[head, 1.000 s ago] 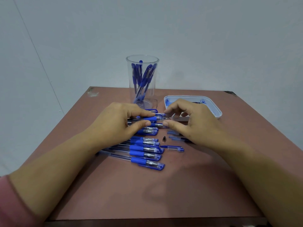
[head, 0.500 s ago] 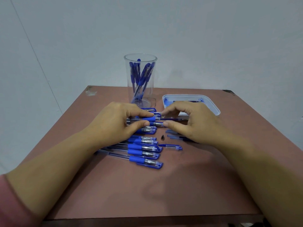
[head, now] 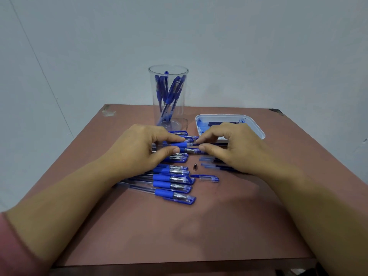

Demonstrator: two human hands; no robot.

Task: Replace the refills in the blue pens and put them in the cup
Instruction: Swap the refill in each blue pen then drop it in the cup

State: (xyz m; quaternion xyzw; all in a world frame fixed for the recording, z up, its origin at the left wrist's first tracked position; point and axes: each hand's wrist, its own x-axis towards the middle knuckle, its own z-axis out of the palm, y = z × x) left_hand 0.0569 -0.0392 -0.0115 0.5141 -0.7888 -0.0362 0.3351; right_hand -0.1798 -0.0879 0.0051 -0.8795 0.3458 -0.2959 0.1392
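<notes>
My left hand (head: 139, 148) pinches a blue pen barrel (head: 179, 145) by its blue grip, held level above the row of pens. My right hand (head: 229, 144) pinches a thin dark refill (head: 196, 144) whose left end sits at the barrel's open tip. A clear cup (head: 168, 96) with several blue pens stands behind my hands. Several capped blue pens (head: 171, 185) lie side by side on the table below my left hand. A loose pen cap (head: 208, 178) and a small dark metal tip (head: 195, 166) lie to their right.
A white tray (head: 256, 126) holding refills stands at the back right, partly behind my right hand. Loose refills (head: 217, 166) lie under my right wrist. The brown table (head: 179, 236) ends at a near edge, and a pale wall is behind it.
Both hands have kept their hold on the barrel and refill; they and the view have barely shifted.
</notes>
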